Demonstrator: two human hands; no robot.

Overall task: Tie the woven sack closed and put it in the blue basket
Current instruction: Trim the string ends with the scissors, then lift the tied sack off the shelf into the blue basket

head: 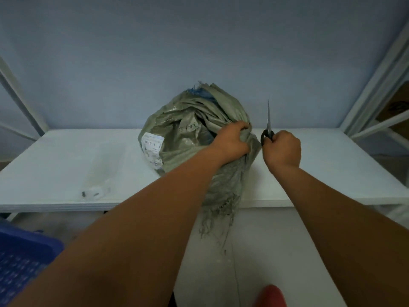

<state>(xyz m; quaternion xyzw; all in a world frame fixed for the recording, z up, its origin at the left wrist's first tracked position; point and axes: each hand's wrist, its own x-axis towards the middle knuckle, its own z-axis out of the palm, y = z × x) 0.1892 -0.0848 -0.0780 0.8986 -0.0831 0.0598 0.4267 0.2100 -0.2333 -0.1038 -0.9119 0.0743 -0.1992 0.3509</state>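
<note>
Bunching the woven sack (190, 129) neck on the table (66, 165), the left hand (232, 141) clenches it while the right hand (284, 149) grips scissors (268, 125); no tie shows, and the blue basket (24, 258) waits, judged early.

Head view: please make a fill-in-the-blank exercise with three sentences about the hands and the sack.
1. The left hand grips the gathered neck of the grey-green woven ____.
2. The right hand holds black-handled ____, blades pointing up.
3. The blue plastic basket sits at the lower ____ of the view.

Missing words: sack; scissors; left
</note>
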